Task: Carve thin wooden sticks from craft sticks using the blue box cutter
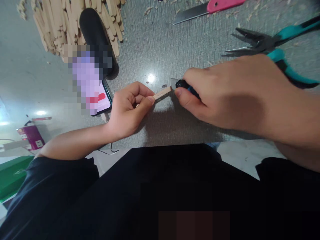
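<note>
My left hand [132,108] pinches a short piece of wooden craft stick [163,93] between thumb and fingers, its free end pointing right. In my right hand [212,93] is a knife [182,84] with a dark handle, part of it blue, and a short thin blade. The blade tip sits just above and beside the stick's free end; whether they touch I cannot tell. My fist hides most of the handle.
Many craft sticks [57,26] lie heaped at the back left, beside a black case [93,30] and a phone [103,100] with a cable. A pink-handled saw blade [192,14], teal pliers [265,43] and wood shavings [257,6] lie at the back right.
</note>
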`<state>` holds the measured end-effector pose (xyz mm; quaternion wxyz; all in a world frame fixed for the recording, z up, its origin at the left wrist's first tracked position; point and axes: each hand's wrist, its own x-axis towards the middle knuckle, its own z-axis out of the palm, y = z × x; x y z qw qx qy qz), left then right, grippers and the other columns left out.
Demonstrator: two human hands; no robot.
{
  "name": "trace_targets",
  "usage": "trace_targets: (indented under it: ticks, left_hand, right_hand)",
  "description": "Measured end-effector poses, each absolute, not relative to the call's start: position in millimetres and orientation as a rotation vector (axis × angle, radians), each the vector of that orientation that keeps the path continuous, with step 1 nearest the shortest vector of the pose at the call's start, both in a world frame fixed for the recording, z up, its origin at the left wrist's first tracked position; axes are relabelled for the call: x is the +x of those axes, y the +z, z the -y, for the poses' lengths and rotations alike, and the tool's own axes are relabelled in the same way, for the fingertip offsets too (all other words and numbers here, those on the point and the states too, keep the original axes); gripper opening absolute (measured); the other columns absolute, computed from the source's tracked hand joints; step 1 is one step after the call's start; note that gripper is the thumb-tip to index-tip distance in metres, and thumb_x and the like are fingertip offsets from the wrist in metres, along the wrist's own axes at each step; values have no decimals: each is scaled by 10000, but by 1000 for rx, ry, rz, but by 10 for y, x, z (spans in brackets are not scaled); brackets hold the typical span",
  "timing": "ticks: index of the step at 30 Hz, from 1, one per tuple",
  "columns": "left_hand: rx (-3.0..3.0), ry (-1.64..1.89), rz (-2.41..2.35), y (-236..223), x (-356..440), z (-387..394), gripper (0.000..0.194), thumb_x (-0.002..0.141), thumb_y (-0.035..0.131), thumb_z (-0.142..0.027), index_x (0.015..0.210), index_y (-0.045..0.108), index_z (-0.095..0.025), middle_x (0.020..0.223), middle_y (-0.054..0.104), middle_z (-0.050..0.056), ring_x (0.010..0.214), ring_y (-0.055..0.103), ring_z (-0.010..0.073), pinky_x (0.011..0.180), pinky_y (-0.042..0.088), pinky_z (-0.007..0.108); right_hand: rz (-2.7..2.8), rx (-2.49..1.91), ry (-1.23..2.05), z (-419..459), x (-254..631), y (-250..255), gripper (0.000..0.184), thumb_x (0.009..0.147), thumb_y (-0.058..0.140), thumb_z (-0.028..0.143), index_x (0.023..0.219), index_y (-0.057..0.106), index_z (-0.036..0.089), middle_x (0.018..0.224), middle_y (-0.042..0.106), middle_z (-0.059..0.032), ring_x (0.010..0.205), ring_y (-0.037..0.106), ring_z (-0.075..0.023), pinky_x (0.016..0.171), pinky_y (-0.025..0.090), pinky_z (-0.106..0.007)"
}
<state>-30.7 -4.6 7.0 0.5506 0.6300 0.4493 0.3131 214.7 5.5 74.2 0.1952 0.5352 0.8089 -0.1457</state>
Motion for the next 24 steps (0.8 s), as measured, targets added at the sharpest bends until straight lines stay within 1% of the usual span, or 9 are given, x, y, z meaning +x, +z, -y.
trace_targets:
  ticks: [3,6,8,11,14,18,24]
  left_hand:
    - [1502,765,-1073,62,-278,67,219,1115,766,-372,958,674,-250,596,658,-56,432,525,92,415,408,263]
    - [1512,804,-1064,56,-258,88,250,1123,776,-424,979,669,-251,631,709,-47,461,584,103,443,445,265]
    - [1514,815,-1062,56,-252,96,265,1133,772,-451,996,668,-250,656,740,-40,469,606,109,455,462,266]
    - [1520,821,-1061,59,-254,97,284,1138,774,-481,1014,665,-250,685,776,-36,465,616,105,467,491,264]
    - [1522,824,-1055,59,-258,94,280,1143,770,-471,1012,661,-248,699,796,-35,449,617,101,461,505,262]
    - [1500,838,-1038,49,-257,95,237,1139,771,-407,1004,658,-248,705,809,-33,439,623,103,442,507,260]
    - [1532,831,-1048,57,-256,103,272,1146,772,-447,1001,653,-250,718,817,-35,452,629,93,442,499,248]
  right_hand:
    - [-2291,1496,-487,-43,2109,708,599,1184,248,477,1227,755,160,885,777,-191,720,658,-320,645,240,-426]
    - [-2407,1492,-584,20,2078,648,570,1185,271,464,1213,764,179,903,791,-168,703,618,-289,659,217,-413]
    - [-2432,1482,-630,53,2062,613,575,1179,269,456,1219,771,178,916,802,-164,707,618,-287,663,209,-406]
    - [-2422,1484,-635,66,2047,582,624,1168,257,476,1253,784,155,952,821,-184,727,644,-308,658,207,-408]
    - [-2438,1502,-662,64,2048,583,604,1176,275,467,1266,786,159,988,830,-185,743,663,-311,670,205,-415]
    - [-2435,1498,-642,73,2052,606,577,1189,283,451,1238,774,151,947,812,-173,720,634,-293,670,204,-412]
    - [-2443,1491,-681,77,2048,629,526,1176,320,397,1178,785,150,924,807,-188,721,635,-301,662,212,-408]
